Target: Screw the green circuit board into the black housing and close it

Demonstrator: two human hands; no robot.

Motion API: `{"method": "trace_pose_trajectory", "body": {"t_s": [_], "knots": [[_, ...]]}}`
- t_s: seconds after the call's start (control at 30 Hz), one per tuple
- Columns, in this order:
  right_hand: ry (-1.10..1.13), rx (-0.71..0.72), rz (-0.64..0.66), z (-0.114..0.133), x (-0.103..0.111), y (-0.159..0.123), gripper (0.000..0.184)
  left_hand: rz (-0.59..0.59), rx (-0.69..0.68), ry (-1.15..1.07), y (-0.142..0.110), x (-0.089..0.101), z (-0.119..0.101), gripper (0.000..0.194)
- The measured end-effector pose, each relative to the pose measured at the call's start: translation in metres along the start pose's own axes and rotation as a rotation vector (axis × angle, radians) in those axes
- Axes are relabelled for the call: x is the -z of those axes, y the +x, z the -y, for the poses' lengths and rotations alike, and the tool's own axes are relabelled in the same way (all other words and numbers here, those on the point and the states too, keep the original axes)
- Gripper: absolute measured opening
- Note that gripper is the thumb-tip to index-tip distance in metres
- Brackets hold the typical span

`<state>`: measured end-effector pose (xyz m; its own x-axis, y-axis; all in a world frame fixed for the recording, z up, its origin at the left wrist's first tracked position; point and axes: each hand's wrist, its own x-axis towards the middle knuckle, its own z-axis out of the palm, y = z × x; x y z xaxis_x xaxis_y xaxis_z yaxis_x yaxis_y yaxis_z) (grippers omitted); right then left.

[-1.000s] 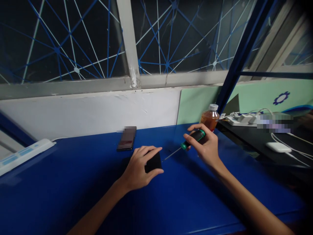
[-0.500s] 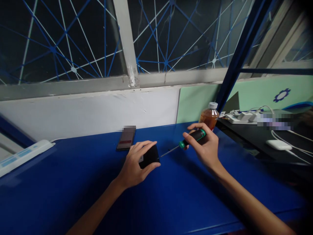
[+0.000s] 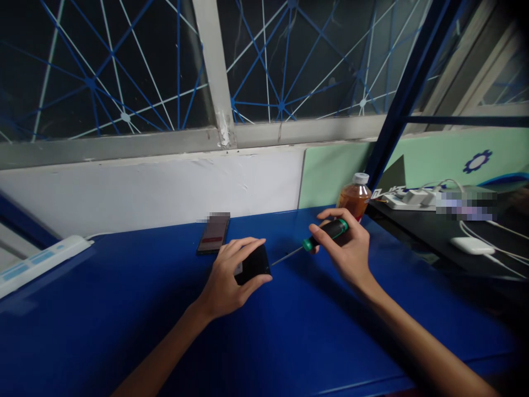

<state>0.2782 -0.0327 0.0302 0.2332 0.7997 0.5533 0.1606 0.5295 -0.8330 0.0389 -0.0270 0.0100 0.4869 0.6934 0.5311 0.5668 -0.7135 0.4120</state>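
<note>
My left hand [image 3: 229, 278] is closed around a small flat black box-like device [image 3: 254, 266], thumb on its near side and fingers along its far side. A light label patch shows partly under the hand. In my right hand [image 3: 349, 248] is a screwdriver [image 3: 326, 234] with a black and green handle, gripped between thumb and fingers. Its thin metal shaft slants down to the left, and the tip lies at the right end face of the black device. Whether the tip touches it, I cannot tell.
A phone [image 3: 214, 232] lies behind my left hand on the blue table [image 3: 289, 342]. Behind my right hand stands a bottle of amber drink [image 3: 354, 196]. A white power strip [image 3: 45, 264] is at far left. On the black surface at right are another power strip [image 3: 409, 199], cables and a white adapter [image 3: 471, 246].
</note>
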Motion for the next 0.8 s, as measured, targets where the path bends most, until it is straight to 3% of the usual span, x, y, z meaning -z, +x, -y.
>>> {"method": "trace_pose_trajectory", "body": {"t_s": [0.23,0.53,0.8], "knots": [[0.006,0.009,0.008,0.0013,0.0011,0.0,0.022,0.009,0.006,0.0,0.0001,-0.0005,-0.001,0.052],[0.141,0.015,0.151,0.0008,0.0078,0.002,0.021,-0.006,0.009,-0.005,-0.0013,-0.0008,0.0006,0.052],[0.05,-0.011,0.102,0.0072,0.0055,-0.0002,0.024,-0.016,-0.005,-0.003,-0.0001,-0.0002,-0.0018,0.051]]}}
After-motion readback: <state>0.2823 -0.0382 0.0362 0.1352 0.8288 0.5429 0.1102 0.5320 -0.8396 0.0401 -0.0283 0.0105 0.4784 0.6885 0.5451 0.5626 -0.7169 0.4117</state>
